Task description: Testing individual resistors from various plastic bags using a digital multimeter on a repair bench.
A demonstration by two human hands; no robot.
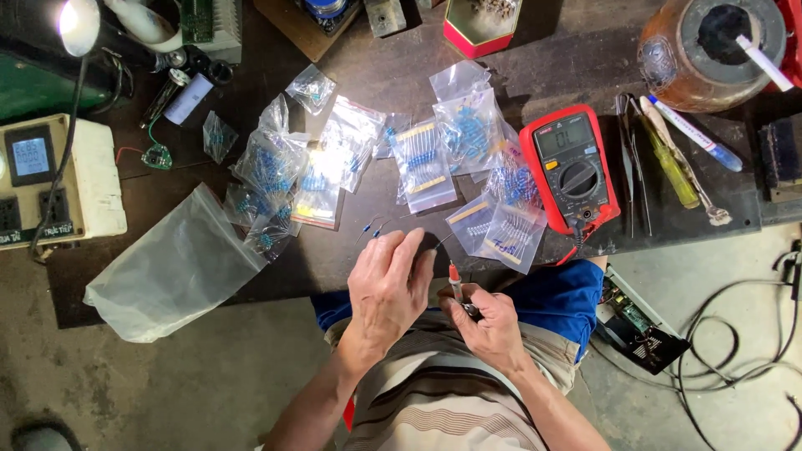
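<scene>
- Dark, scuffed workbench top [351, 259] fills most of the view, with grey concrete floor below it and a bright desk lamp [77, 23] glaring in the top left corner.
- Big empty clear plastic bag [171, 269] hangs over the bench's front edge on the left.
- Red-cased digital multimeter with a round dial [571, 167] lies face up right of centre; its lead runs down toward the hands.
- Pile of small clear zip bags stuffed with blue resistors [368, 159] is spread across the middle, just left of the meter.
- Left hand [386, 284] sits at the bench edge, fingers curled narrow and pinching something thin, looks like a resistor lead, though it's too small to tell for sure.
- Right hand [491, 324] is closed around a red-tipped meter probe [455, 280], tip pointing up toward the left fingertips, just beside them.
- Two loose blue resistors [373, 228] lie on the bench just above the left hand.
</scene>
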